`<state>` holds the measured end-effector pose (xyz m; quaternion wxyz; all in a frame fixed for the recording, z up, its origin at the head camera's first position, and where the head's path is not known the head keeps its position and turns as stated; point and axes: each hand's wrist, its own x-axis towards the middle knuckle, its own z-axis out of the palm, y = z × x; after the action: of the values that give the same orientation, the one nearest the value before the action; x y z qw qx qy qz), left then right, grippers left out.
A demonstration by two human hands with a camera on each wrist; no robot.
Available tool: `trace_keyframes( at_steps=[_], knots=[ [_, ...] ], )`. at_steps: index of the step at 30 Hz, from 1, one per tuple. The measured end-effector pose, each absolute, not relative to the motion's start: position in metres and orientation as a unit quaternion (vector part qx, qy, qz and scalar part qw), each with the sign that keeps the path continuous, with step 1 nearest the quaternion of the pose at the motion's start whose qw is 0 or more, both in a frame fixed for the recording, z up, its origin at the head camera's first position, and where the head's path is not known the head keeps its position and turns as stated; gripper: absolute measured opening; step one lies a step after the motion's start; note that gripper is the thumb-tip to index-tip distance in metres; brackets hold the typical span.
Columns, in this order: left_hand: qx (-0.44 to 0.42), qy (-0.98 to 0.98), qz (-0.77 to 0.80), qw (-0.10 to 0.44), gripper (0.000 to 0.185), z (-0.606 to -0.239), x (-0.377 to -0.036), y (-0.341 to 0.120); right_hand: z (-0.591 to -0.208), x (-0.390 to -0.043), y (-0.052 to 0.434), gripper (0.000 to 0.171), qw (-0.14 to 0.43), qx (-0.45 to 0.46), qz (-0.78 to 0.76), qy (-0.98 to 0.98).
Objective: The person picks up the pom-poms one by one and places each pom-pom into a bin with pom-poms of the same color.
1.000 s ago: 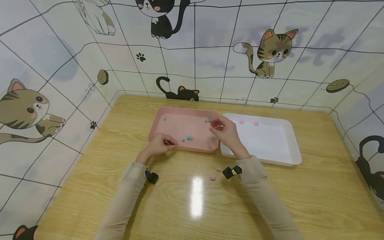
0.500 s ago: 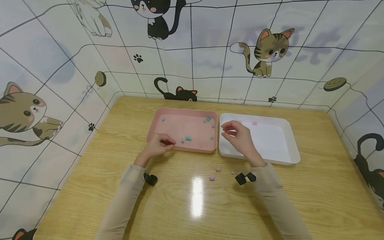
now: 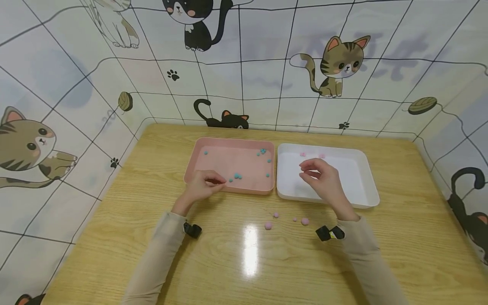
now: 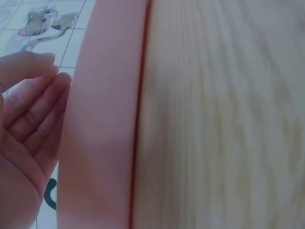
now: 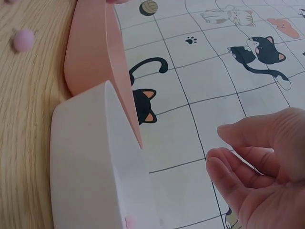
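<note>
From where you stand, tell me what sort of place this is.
Probably a small tabletop sorting station: a wooden table boxed in by cat-print wall panels, with a pink tray and a white tray side by side holding small pompoms.

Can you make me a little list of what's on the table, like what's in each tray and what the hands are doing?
pink tray: small teal balls inside
white tray: two pink balls near its far wall
table: four loose pink balls in front of the trays
left hand: rests at the pink tray's near edge, fingers curled
right hand: over the white tray; whether it pinches anything cannot be told
</note>
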<state>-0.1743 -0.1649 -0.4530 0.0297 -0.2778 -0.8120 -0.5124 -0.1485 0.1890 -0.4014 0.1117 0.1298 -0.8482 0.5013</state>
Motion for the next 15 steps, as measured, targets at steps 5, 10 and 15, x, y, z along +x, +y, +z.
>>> trace_keyframes(
  at_steps=[5, 10, 15],
  knots=[
    [-0.297, -0.802, -0.516, 0.043, 0.006, -0.428, -0.162, -0.150, -0.405, -0.143, 0.202, 0.020, 0.119, 0.125, 0.488, -0.856],
    [-0.312, -0.794, -0.520, 0.049, 0.009, -0.412, -0.152, -0.134, -0.408, -0.138, 0.214, 0.019, 0.115, 0.108, 0.488, -0.858],
    [-0.325, -0.778, -0.536, 0.048, 0.010, -0.410, -0.147, -0.121, -0.412, -0.134, 0.227, 0.017, 0.111, 0.091, 0.486, -0.862]
  ],
)
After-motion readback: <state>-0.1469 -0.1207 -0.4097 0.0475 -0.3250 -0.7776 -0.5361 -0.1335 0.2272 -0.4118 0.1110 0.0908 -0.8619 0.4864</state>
